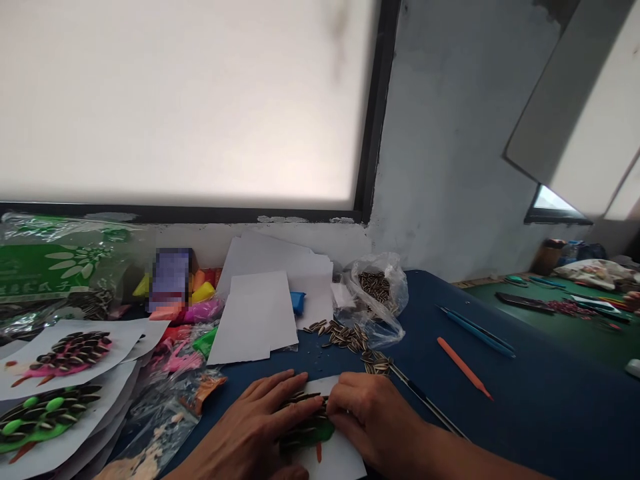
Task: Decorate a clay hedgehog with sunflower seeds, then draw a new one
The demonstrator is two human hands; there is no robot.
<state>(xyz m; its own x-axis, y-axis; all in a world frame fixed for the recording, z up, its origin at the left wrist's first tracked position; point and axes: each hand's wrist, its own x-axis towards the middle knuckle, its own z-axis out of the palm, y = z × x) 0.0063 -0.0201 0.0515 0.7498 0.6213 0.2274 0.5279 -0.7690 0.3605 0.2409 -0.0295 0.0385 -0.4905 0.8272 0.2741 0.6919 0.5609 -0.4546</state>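
Observation:
A white card (345, 460) lies at the front of the table, bearing a green clay shape (313, 435) with sunflower seeds stuck in it and a small brown clay strip (319, 453) below. My left hand (255, 423) rests over the card's left side, its fingers stretched out across the seeds. From the right, my right hand (373, 413) bends its fingers together at the clay's upper right edge; whatever they may hold is hidden. Loose sunflower seeds (347, 335) lie just beyond both hands. A long slim metal tool (425, 400) lies beside my right hand.
Left are finished-looking seed-and-clay cards (75, 357), clay packets (200, 293) and a green seed bag (65, 260). White sheets (255, 320) and a clear bag of seeds (375, 287) lie behind. An orange pointed tool (463, 367) and a blue tool (477, 332) lie right.

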